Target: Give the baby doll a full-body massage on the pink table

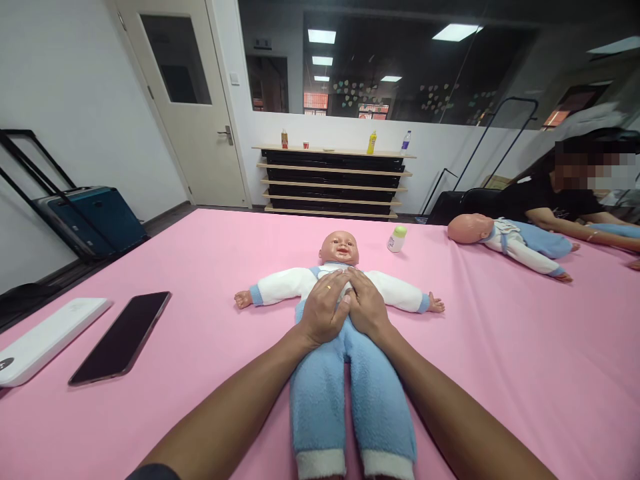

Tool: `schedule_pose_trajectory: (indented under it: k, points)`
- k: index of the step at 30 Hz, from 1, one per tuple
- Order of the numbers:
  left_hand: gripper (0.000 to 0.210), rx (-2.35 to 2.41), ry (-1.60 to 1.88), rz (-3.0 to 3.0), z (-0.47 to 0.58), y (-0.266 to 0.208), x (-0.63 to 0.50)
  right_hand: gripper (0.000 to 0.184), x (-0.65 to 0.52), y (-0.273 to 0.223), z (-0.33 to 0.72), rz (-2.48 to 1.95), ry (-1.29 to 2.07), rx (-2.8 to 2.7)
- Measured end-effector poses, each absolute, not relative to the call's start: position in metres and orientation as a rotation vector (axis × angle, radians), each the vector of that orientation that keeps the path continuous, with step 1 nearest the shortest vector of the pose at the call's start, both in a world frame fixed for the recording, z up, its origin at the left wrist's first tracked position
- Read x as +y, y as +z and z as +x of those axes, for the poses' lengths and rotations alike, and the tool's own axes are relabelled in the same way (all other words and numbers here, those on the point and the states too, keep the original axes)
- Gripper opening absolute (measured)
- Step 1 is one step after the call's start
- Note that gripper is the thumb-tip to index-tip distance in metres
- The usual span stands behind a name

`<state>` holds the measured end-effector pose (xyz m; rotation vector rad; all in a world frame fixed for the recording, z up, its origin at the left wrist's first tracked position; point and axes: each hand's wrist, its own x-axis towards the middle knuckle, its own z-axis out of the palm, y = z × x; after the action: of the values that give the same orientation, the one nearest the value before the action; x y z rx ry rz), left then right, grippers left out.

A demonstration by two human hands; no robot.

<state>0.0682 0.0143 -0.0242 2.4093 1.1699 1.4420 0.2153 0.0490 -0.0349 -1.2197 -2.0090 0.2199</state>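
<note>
A baby doll [320,393] in a white top and fuzzy light-blue trousers lies on its back, head away from me and arms spread wide. My left hand [325,307] rests flat on the left side of its chest, a ring on one finger. Beside it, my right hand [367,303] lies flat on the other side, with the fingertips of both hands close together at the upper chest. Both hands have their fingers stretched out and grip nothing. The middle of the doll's top is hidden under them.
A pink sheet [200,440] covers the table. On the left lie a black phone [123,339] and a white power bank [53,337]. A green-capped white bottle [397,240] stands beyond the doll. At right, another person [540,200] is near a second doll [530,243].
</note>
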Motion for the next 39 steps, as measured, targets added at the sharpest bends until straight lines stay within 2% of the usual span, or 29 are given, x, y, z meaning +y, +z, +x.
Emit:
schedule_pose_trajectory:
  k: [10,24,39]
  points:
    - [0.045,1.404,1.108,2.448,0.072,-0.025,0.025,0.048,0.048,-0.042,0.217,-1.326,0.259,-1.831]
    - [0.058,1.794,1.189,2.085,0.072,-0.034,0.028,0.045,0.041,-0.047,0.218,-1.446,0.264,-1.698]
    - [0.05,1.814,1.104,2.138,0.071,-0.04,0.034,0.043,0.044,-0.05,0.227,-1.366,0.266,-1.672]
